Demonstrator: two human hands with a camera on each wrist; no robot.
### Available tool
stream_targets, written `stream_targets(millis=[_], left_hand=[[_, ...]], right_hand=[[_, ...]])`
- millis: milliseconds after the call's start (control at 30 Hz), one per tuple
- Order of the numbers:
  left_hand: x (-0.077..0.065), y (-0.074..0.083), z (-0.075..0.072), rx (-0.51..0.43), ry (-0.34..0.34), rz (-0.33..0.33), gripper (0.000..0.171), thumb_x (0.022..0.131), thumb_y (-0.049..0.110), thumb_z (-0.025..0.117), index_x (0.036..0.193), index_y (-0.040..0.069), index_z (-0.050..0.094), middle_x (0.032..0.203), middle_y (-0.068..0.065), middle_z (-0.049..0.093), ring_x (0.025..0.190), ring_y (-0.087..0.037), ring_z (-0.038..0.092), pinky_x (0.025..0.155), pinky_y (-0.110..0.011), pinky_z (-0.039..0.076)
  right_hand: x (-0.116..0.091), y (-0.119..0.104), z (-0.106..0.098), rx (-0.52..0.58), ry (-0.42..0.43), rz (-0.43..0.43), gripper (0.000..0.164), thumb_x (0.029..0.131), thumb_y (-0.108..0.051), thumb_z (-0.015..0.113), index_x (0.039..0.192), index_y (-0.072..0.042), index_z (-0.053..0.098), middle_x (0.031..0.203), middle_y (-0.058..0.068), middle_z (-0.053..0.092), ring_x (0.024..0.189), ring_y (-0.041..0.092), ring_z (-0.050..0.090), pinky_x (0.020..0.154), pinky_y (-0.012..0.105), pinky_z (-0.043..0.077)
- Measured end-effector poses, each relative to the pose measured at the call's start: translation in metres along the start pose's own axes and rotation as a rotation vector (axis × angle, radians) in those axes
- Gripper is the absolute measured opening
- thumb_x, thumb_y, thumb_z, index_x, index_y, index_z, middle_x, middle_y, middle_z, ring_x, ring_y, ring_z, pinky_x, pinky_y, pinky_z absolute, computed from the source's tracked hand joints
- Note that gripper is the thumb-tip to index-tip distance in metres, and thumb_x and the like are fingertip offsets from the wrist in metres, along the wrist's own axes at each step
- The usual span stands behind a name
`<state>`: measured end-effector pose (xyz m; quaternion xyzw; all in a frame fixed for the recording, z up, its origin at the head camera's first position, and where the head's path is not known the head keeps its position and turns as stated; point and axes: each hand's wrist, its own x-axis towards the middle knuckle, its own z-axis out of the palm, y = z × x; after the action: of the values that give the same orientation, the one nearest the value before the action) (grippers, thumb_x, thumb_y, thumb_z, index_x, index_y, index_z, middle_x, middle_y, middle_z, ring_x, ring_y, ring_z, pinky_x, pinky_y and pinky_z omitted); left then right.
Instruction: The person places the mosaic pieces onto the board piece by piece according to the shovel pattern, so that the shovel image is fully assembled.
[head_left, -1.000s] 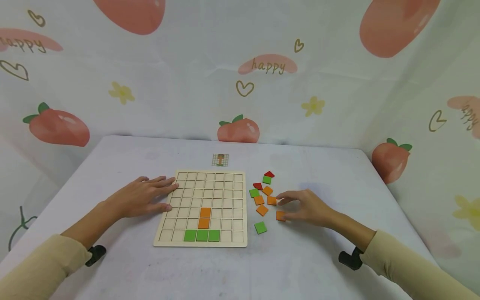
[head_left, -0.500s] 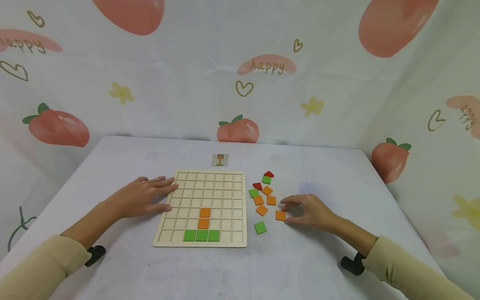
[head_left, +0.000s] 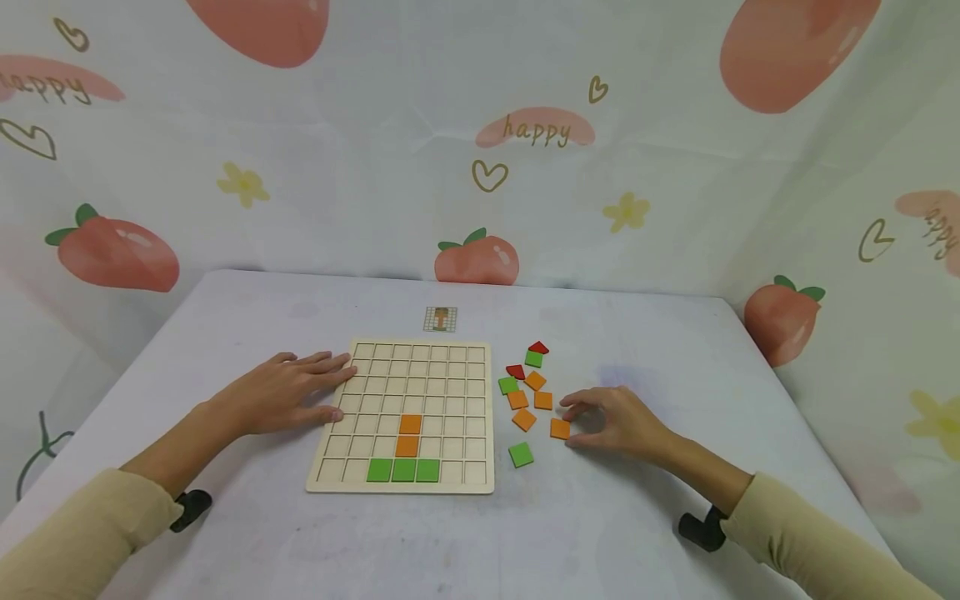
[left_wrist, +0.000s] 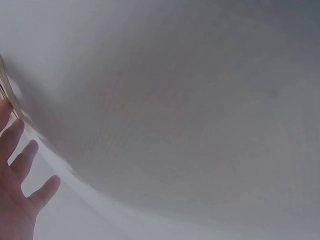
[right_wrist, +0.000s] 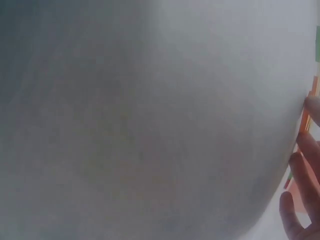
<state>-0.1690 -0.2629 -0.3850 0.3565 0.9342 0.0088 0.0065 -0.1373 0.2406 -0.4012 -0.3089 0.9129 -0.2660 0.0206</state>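
Note:
In the head view, my left hand (head_left: 281, 396) lies with fingers spread against the left edge of a wooden grid board (head_left: 322, 486). The left wrist view shows its straight fingers at the board's edge. Set in the grid are three green square tiles (head_left: 403, 471) in the bottom row and two orange square tiles (head_left: 407, 447) above the middle one. My right hand (head_left: 618, 422) is right of the board, thumb and fingers apart. Its thumb tip touches or nearly touches the right side of a loose orange tile (head_left: 559, 428), lying flat on the table.
Between board and right hand lie several loose orange tiles (head_left: 524, 420), green tiles (head_left: 521, 455) and two red pieces (head_left: 538, 347). A small picture card (head_left: 440, 319) lies behind the board on the white table (head_left: 360, 550). A printed cloth (head_left: 360, 217) hangs behind.
My right hand has drawn back slightly to the right, uncovering two orange tiles that its fingertips partly hid. The left hand and the board have stayed put.

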Motion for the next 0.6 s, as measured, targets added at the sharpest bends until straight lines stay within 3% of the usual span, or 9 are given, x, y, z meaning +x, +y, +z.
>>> stream_targets(millis=[433,600], left_hand=[[-0.001,0.001,0.001,0.009,-0.018,-0.014,0.070,0.095,0.061,0.053,0.146,0.014,0.053,0.150,-0.010,0.049,0.134,-0.037,0.048,0.096,-0.060,0.044],[0.000,0.001,0.001,-0.001,-0.017,-0.014,0.070,0.095,0.061,0.053,0.146,0.014,0.052,0.150,-0.010,0.049,0.135,-0.037,0.047,0.096,-0.061,0.043]], right_hand=[[0.007,-0.004,0.001,0.027,-0.001,-0.029,0.041,0.080,-0.019,0.085,0.116,-0.007,0.071,0.099,-0.008,0.075,0.097,0.011,0.068,0.091,0.044,0.051],[0.014,-0.010,0.000,0.029,0.045,-0.078,0.039,0.079,-0.016,0.085,0.115,-0.006,0.072,0.103,-0.005,0.074,0.097,0.011,0.069,0.089,0.043,0.052]])
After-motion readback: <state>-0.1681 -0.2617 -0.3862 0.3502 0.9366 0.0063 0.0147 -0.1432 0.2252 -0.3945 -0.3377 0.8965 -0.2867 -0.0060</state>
